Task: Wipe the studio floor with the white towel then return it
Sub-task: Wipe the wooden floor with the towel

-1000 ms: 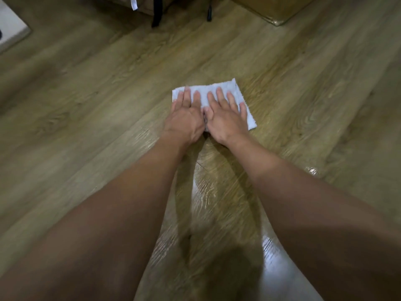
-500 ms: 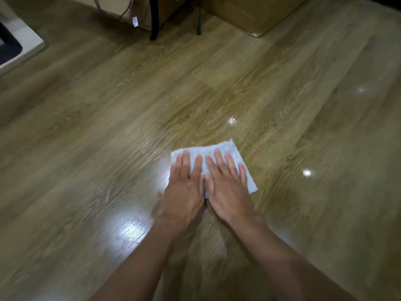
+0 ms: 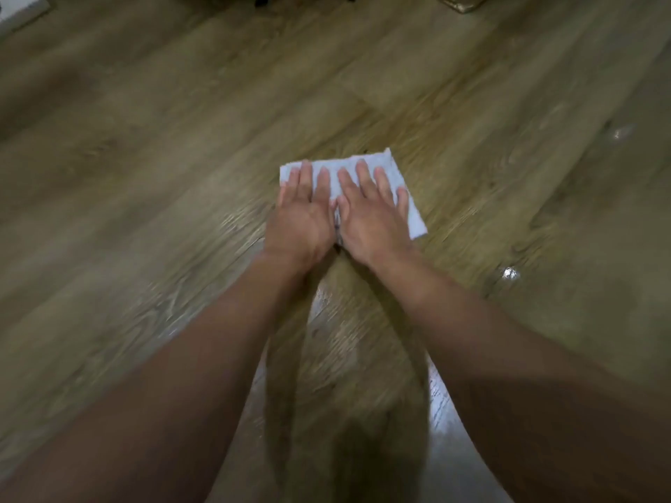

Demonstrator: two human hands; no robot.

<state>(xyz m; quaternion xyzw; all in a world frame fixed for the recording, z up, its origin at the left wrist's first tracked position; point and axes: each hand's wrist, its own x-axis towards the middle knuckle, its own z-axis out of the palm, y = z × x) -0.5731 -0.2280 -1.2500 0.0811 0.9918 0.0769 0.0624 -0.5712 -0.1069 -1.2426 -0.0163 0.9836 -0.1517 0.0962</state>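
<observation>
Left hand (image 3: 299,216) & right hand (image 3: 374,216) press flat, fingers straight, side by side on folded white towel (image 3: 410,212) (frame blurry) on wood floor (image 3: 145,176).

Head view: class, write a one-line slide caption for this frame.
Left hand and right hand press a white towel flat against the wooden floor.

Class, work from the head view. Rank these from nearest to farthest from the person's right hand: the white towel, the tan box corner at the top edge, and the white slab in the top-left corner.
1. white towel: directly beneath the right hand, which presses it flat on the floor.
2. tan box corner: ahead, at the top edge, right of centre.
3. white slab: far top-left corner.
</observation>
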